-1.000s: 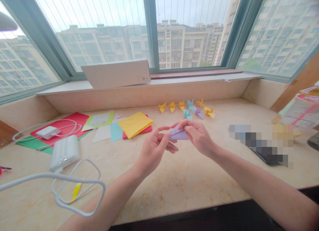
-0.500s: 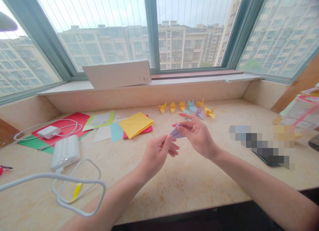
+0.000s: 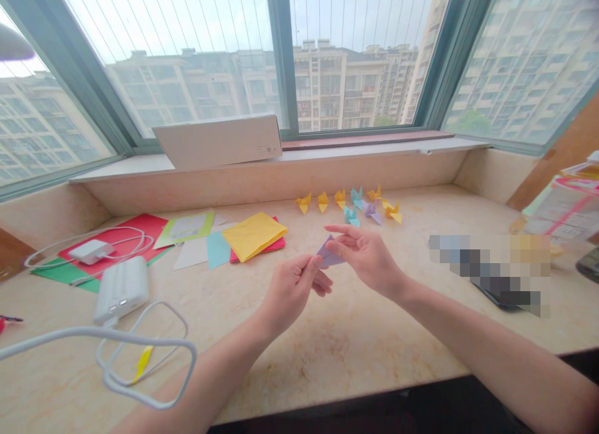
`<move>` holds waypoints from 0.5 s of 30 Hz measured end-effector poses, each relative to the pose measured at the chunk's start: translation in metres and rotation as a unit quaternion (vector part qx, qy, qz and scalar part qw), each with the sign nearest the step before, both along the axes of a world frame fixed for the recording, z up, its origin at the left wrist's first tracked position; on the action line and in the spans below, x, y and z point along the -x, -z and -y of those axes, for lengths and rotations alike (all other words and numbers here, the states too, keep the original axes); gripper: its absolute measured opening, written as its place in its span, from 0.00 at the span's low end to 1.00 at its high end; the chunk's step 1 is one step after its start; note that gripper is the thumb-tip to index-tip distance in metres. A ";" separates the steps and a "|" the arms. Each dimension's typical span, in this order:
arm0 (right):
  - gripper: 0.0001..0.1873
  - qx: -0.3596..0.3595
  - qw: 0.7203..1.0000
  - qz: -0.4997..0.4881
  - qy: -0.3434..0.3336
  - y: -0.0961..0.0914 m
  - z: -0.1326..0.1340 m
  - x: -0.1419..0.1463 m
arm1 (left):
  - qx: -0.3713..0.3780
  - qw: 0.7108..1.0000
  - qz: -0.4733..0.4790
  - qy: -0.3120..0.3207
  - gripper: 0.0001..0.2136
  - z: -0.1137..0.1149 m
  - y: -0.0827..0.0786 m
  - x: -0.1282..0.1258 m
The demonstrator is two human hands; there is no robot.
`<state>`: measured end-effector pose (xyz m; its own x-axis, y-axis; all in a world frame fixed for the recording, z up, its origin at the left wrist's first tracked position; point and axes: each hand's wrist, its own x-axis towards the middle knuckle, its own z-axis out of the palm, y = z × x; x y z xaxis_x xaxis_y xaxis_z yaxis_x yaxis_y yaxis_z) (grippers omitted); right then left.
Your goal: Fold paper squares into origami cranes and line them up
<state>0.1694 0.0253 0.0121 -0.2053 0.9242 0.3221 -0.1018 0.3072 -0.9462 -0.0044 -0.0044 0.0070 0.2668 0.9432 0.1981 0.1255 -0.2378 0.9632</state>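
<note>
A small folded piece of lilac paper point(image 3: 327, 255) is held above the marble counter point(image 3: 355, 340) between both hands. My left hand point(image 3: 292, 289) pinches its lower left corner with thumb and fingertips. My right hand point(image 3: 365, 254) grips its right side between thumb and fingers, index finger stretched over the top. Behind the hands stands a row of small folded paper cranes point(image 3: 352, 205) in yellow, teal and lilac.
A stack of yellow and pink paper squares point(image 3: 255, 234) lies at the left, with red and green sheets point(image 3: 116, 237), a white charger point(image 3: 91, 251), a power bank point(image 3: 121, 289) and a looping cable point(image 3: 140, 353). A white box point(image 3: 218, 141) leans on the sill. A dark phone point(image 3: 503, 297) lies right.
The lilac paper has been turned and drawn slightly lower and to the left. My left hand has shifted from open fingers beside it to a pinch on its corner.
</note>
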 end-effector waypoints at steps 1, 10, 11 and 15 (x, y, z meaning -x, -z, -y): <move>0.17 0.003 1.000 0.003 0.000 0.000 0.000 0.000 | -0.002 1.000 -0.004 0.000 0.23 0.000 0.000 0.000; 0.06 -0.084 0.994 0.061 0.039 0.002 0.002 0.000 | 0.016 0.999 0.039 0.001 0.23 0.003 0.001 -0.002; 0.06 -0.115 0.989 0.079 0.058 0.004 0.001 0.000 | 0.025 0.998 0.053 0.001 0.23 0.001 0.001 -0.002; 0.09 -0.228 0.959 0.139 0.096 0.006 -0.001 -0.001 | 0.031 0.993 0.109 -0.019 0.21 -0.005 -0.002 -0.001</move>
